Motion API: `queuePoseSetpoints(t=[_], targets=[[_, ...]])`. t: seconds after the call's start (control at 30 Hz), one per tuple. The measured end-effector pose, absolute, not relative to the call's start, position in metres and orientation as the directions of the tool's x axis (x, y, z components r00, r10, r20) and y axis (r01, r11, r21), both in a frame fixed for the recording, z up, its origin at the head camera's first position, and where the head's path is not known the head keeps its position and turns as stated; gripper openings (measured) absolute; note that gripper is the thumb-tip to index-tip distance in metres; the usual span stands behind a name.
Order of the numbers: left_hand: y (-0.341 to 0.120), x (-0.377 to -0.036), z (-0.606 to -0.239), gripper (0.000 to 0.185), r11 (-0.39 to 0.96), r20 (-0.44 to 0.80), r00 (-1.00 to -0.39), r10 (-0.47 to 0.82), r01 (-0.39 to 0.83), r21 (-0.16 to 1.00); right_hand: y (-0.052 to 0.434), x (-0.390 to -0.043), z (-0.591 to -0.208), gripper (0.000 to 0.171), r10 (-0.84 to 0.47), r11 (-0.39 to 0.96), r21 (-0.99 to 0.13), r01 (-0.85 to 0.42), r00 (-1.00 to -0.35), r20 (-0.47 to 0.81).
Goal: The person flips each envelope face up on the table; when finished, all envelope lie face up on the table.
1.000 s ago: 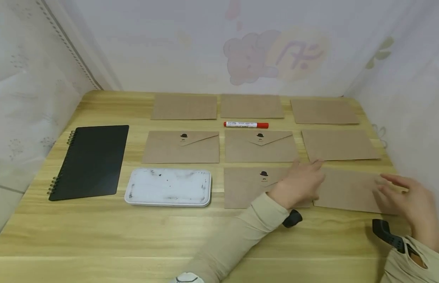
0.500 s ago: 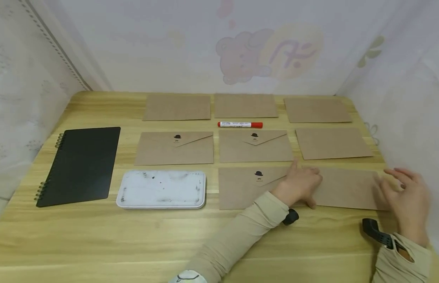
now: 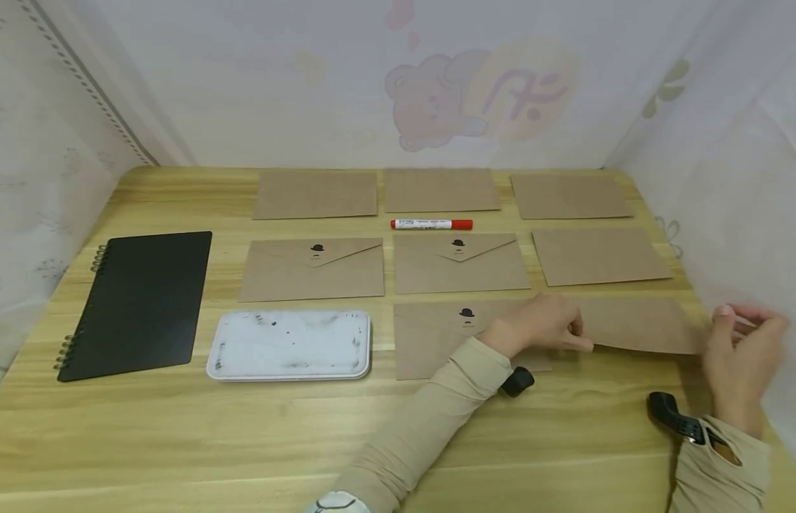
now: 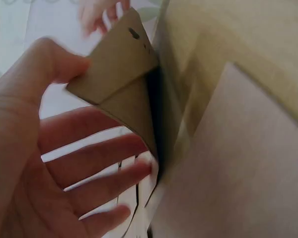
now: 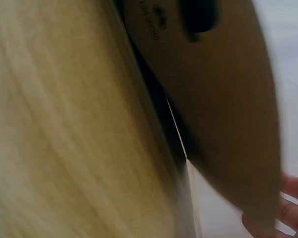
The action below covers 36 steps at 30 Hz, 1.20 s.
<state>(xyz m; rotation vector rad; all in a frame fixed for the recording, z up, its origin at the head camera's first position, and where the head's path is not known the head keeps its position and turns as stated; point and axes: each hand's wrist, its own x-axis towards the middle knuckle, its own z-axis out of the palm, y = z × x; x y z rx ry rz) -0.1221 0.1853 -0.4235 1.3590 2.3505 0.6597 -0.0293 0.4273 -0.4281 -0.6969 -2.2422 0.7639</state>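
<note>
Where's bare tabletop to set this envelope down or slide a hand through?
Widest bare strip of table runs along the near edge, in front of the white tray and black notebook. A smaller patch lies at the far left, behind the notebook. The middle and right are crowded: brown envelopes in rows with narrow gaps, a red marker filling one.

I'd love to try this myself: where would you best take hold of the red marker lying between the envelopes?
Probably pinch the red marker across the middle of its white barrel, coming straight down from above. It lies flat and sideways in a narrow gap between two envelope rows, so its long sides offer the only room for fingers.
</note>
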Motion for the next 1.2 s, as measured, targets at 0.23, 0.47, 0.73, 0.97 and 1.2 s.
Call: queuePoseSetpoints(t=[0.23,0.47,0.73,0.97,1.2], targets=[[0.172,-0.135,-0.423,0.034,0.349,-0.055,-0.498,0.866,0.522,0.778,0.428,-0.033,-0.426,0.024,0.700,0.511,-0.837,0.196,-0.660,0.273],[0.163,-0.144,-0.429,0.035,0.272,0.014,-0.550,0.835,0.435,0.858,0.419,-0.039,-0.431,0.005,0.768,0.034,-0.882,-0.470,-0.553,0.324],[0.163,-0.146,-0.430,0.039,0.250,0.062,-0.617,0.785,0.405,0.879,0.425,-0.039,-0.438,0.022,0.686,0.406,-0.875,-0.265,-0.544,0.483],[0.161,-0.144,-0.428,0.043,0.289,-0.007,-0.672,0.741,0.309,0.906,0.423,-0.036,-0.440,0.033,0.615,0.579,-0.813,-0.065,-0.619,0.488],[0.158,-0.142,-0.426,0.044,0.294,-0.028,-0.695,0.718,0.267,0.917,0.421,-0.036,-0.440,0.063,0.500,0.616,-0.785,-0.069,-0.736,0.457]])
